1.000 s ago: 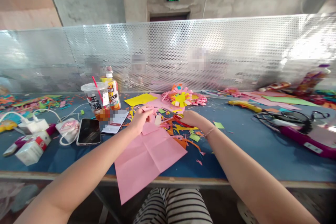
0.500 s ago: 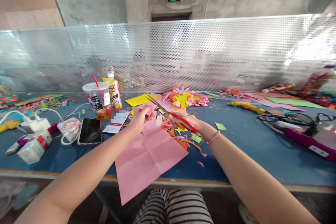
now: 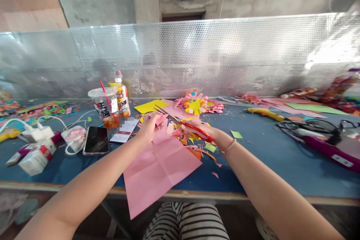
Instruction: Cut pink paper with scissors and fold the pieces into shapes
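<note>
My left hand pinches a small folded piece of pink paper above the table. Red-handled scissors sit in my right hand, its fingers wrapped round the handles. The blades point up and left, parted, close beside the small pink piece. Below both hands lies a large creased sheet of pink paper, one corner hanging over the table's front edge. Beyond the scissors stands a paper flower with a yellow centre and pink petals. Colourful scraps lie under my right hand.
On the left are a phone, a second lit phone, a plastic cup, a juice bottle and chargers. At right lie a yellow cutter and a purple power strip. A perforated metal screen runs behind.
The scissors' blades and the small pink piece have shifted slightly. The large pink sheet stays where it was, and both arms are almost still.
</note>
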The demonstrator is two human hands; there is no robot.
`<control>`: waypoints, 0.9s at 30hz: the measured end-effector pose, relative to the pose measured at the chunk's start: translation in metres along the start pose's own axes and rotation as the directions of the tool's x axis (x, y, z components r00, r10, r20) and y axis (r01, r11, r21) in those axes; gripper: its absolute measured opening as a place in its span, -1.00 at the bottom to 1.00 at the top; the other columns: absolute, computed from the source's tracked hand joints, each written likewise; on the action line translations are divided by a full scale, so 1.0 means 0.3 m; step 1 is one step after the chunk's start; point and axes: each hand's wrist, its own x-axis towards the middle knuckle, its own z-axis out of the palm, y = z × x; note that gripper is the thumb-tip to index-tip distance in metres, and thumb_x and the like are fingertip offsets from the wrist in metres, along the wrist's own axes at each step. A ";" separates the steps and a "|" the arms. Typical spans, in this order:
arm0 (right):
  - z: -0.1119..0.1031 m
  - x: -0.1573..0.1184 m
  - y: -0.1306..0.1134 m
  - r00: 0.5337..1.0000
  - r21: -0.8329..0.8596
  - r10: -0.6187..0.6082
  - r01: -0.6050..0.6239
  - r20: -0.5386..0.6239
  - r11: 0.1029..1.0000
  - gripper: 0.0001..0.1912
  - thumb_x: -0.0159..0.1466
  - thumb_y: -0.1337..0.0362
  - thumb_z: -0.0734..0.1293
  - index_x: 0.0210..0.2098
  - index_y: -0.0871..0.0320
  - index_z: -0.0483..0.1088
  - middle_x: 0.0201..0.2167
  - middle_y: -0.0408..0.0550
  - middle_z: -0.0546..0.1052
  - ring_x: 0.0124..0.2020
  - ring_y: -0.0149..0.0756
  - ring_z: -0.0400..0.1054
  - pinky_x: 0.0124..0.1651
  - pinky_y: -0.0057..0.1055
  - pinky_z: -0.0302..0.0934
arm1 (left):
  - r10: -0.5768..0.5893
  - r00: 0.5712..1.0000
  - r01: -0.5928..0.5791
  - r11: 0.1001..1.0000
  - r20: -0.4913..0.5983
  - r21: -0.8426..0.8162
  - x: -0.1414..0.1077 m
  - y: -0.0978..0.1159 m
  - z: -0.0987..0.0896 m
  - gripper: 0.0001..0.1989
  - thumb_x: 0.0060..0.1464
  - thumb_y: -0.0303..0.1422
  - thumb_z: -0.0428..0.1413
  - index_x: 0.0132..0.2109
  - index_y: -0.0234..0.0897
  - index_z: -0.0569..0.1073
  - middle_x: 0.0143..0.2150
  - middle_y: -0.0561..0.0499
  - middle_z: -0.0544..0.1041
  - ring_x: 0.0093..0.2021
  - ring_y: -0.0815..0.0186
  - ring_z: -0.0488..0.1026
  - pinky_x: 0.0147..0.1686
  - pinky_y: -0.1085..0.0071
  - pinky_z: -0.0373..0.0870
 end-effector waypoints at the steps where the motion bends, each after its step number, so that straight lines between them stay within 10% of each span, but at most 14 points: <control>1: 0.000 -0.001 -0.001 1.000 0.011 0.005 -0.005 0.005 1.000 -0.62 0.15 -0.05 0.14 -0.47 0.17 0.24 -0.52 -0.11 0.31 -0.50 -0.42 0.16 -0.42 -0.46 0.17 | -0.004 1.000 0.004 0.999 0.004 -0.031 -0.002 0.001 0.000 -0.90 -0.24 -0.41 0.12 -0.52 -0.34 0.33 -0.62 0.13 0.33 -0.63 0.55 0.25 -0.64 0.60 0.14; 13: 0.021 0.006 0.001 0.998 0.185 -0.033 0.023 0.049 0.983 -0.69 0.15 0.03 0.18 -0.48 0.16 0.24 -0.59 -0.20 0.22 -0.57 -0.46 0.06 -0.49 -0.44 0.05 | -0.016 1.000 0.016 0.998 0.004 -0.054 -0.003 0.005 0.008 -0.87 -0.25 -0.39 0.16 -0.52 -0.35 0.35 -0.60 0.13 0.34 -0.63 0.57 0.23 -0.64 0.61 0.14; 27: 0.035 -0.003 -0.031 0.999 0.013 -0.005 0.006 -0.041 1.000 -0.66 0.16 0.03 0.16 -0.54 0.17 0.17 -0.58 -0.21 0.20 -0.56 -0.47 0.07 -0.47 -0.45 0.04 | 0.010 0.998 -0.021 0.980 0.056 0.198 0.002 -0.011 -0.006 -0.85 -0.17 -0.33 0.09 -0.54 -0.34 0.37 -0.67 0.09 0.30 -0.67 0.52 0.19 -0.70 0.55 -0.01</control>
